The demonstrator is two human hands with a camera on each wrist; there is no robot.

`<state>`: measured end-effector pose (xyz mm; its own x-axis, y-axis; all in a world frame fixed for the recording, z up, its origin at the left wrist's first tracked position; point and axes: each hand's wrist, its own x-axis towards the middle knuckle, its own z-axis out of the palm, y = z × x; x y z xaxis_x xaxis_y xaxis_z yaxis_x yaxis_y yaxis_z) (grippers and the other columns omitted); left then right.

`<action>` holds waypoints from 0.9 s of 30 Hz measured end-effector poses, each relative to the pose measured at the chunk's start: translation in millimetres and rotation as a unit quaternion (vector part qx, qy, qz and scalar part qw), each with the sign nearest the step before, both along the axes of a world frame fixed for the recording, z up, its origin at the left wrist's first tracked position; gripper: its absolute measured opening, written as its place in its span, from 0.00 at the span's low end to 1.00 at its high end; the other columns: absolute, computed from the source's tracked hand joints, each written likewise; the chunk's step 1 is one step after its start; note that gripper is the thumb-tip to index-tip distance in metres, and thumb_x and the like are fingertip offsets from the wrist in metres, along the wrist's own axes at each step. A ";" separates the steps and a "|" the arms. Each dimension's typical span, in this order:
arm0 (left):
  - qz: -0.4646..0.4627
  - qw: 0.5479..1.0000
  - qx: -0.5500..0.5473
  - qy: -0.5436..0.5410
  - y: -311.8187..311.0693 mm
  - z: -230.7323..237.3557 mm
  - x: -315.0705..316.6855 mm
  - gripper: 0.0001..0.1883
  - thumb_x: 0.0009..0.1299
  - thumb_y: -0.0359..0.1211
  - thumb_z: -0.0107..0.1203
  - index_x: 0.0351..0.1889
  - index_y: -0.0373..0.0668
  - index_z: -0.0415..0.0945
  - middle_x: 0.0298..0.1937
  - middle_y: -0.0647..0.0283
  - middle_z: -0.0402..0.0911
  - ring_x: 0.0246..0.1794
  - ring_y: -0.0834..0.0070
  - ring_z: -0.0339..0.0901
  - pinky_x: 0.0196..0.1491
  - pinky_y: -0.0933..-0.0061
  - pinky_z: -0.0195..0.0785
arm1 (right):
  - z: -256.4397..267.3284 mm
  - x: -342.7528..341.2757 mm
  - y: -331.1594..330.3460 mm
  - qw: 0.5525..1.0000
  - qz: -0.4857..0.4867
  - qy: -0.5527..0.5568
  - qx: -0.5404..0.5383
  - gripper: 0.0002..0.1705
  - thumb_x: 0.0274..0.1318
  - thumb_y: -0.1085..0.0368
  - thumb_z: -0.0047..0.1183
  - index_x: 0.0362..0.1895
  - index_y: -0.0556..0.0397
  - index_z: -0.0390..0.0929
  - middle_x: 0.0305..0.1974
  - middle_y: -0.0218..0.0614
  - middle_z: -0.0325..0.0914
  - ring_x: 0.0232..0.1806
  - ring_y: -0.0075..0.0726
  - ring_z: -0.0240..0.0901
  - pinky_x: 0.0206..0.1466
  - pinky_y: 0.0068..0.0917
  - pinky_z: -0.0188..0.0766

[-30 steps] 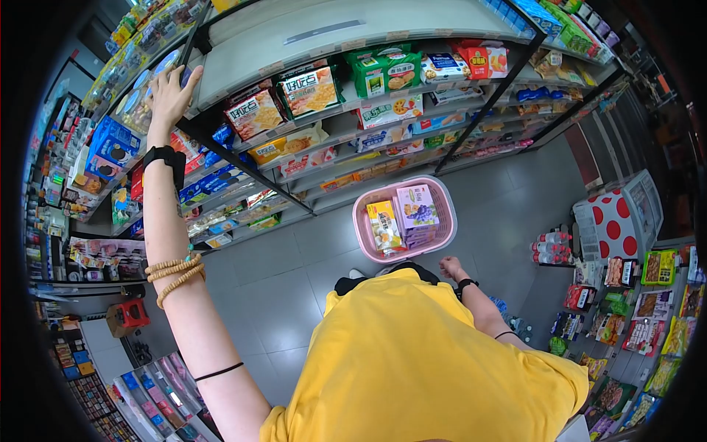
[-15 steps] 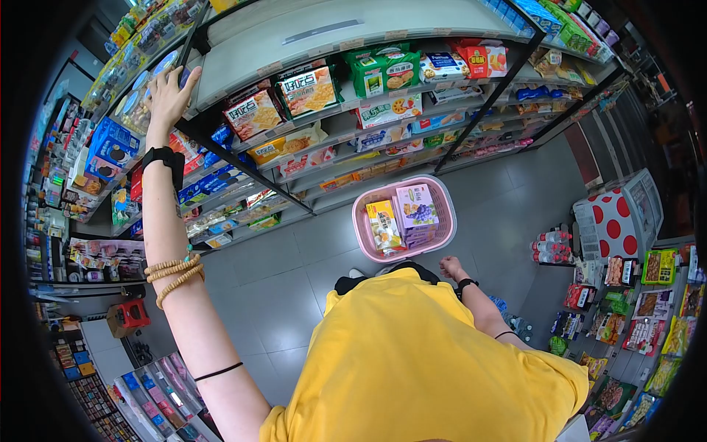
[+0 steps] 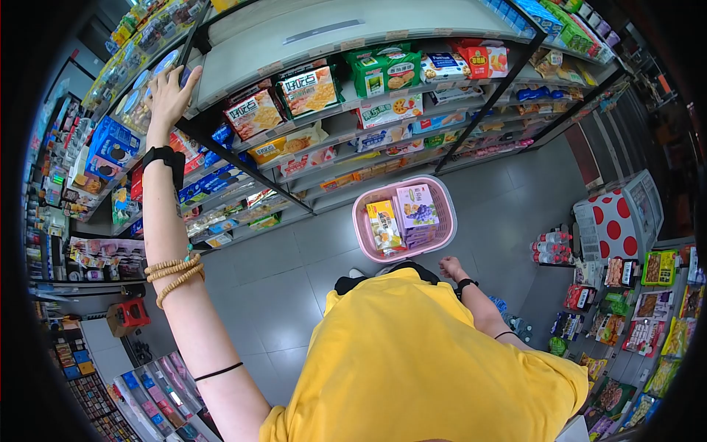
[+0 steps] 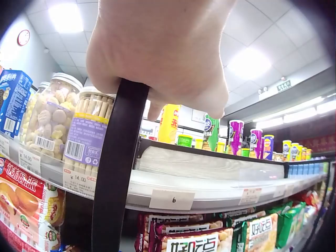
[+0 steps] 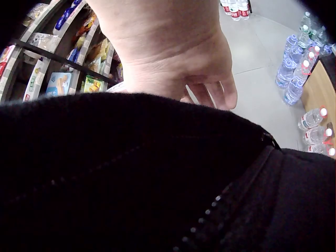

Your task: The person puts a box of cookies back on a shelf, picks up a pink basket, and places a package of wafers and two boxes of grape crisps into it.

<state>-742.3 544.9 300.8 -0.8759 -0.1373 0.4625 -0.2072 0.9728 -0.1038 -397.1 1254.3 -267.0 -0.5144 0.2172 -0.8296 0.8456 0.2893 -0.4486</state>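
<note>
My left hand (image 3: 169, 99) rests on the top corner of a shelf unit, fingers spread. In the left wrist view its palm sits on top of a black post (image 4: 118, 173), beside a jar of stick biscuits (image 4: 86, 131) and a jar of round biscuits (image 4: 52, 121). My right hand (image 3: 452, 268) hangs low by my side, fingers loosely curled and holding nothing. In the right wrist view dark cloth (image 5: 131, 168) hides part of it. Near it on the floor stands a pink basket (image 3: 451, 214) with a yellow box (image 3: 384, 225) and purple grape-pictured boxes (image 3: 418, 205).
Packaged biscuits (image 3: 309, 90) fill the shelves ahead, below a bare top shelf (image 3: 294, 46). At the right are a red-dotted box (image 3: 615, 228), bottles (image 3: 552, 247) and a snack rack (image 3: 652, 302). Grey floor tiles (image 3: 280, 295) surround the basket.
</note>
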 end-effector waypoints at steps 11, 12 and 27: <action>-0.008 1.000 0.011 0.015 -9.0 -5.3 -6.5 0.44 0.68 0.73 0.40 0.71 0.54 0.69 0.76 0.56 0.60 0.78 0.53 0.48 0.71 0.34 0.38 | 3.1 0.2 -1.1 1.000 0.009 0.007 -0.022 0.10 0.58 0.61 0.55 0.42 0.51 0.77 0.30 0.31 0.77 0.23 0.32 0.77 0.20 0.26 0.67; -0.010 1.000 0.012 0.014 -10.0 -6.5 -6.9 0.44 0.68 0.73 0.40 0.71 0.53 0.69 0.76 0.56 0.59 0.78 0.53 0.47 0.72 0.35 0.38 | 4.8 0.7 -2.1 1.000 0.009 0.009 -0.022 0.09 0.60 0.62 0.54 0.41 0.50 0.76 0.30 0.31 0.77 0.23 0.32 0.76 0.18 0.25 0.65; -0.009 1.000 0.027 0.007 -4.6 -1.8 -3.5 0.45 0.67 0.73 0.40 0.71 0.51 0.69 0.76 0.56 0.59 0.78 0.53 0.48 0.73 0.37 0.38 | -6.7 3.6 2.1 1.000 0.000 0.008 -0.013 0.13 0.56 0.61 0.58 0.44 0.51 0.78 0.29 0.33 0.79 0.23 0.34 0.78 0.21 0.30 0.71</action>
<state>-745.7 540.3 298.9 -0.8717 -0.1464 0.4676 -0.1907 0.9805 -0.0484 -393.5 1256.4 -273.7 -0.5274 0.1963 -0.8267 0.8385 0.2774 -0.4690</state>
